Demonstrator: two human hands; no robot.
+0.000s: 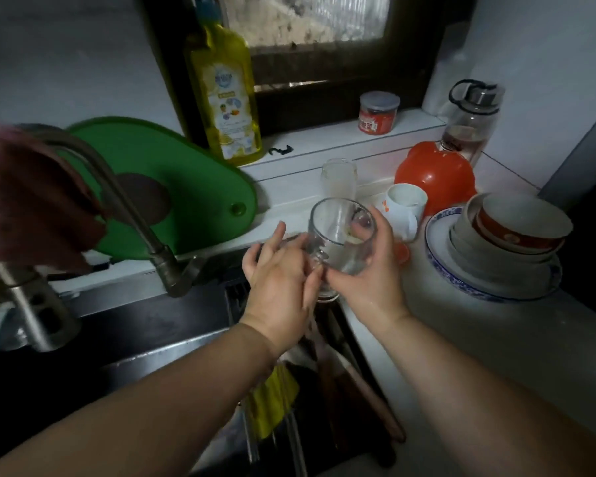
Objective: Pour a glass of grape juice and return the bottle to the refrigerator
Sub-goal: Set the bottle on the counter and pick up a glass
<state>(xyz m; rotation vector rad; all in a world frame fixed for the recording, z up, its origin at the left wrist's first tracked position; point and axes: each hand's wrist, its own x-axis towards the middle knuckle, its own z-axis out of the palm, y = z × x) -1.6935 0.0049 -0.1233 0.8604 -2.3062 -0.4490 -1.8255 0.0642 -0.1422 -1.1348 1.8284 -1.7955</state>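
Note:
A clear glass mug (338, 232) is held tilted above the right edge of the sink, its mouth toward me. My right hand (369, 270) wraps around its body from the right, fingertips showing through the glass. My left hand (279, 273) touches the mug's handle side from the left, fingers partly spread. No juice bottle or refrigerator is in view.
A curved faucet (124, 208) draped with a dark red cloth (31, 201) rises over the dark sink (152, 325). A green cutting board (193, 187) and yellow detergent bottle (224, 94) stand behind. Stacked bowls (510, 235), a white cup (405, 208), another glass (338, 177) and an orange lid (437, 173) crowd the counter.

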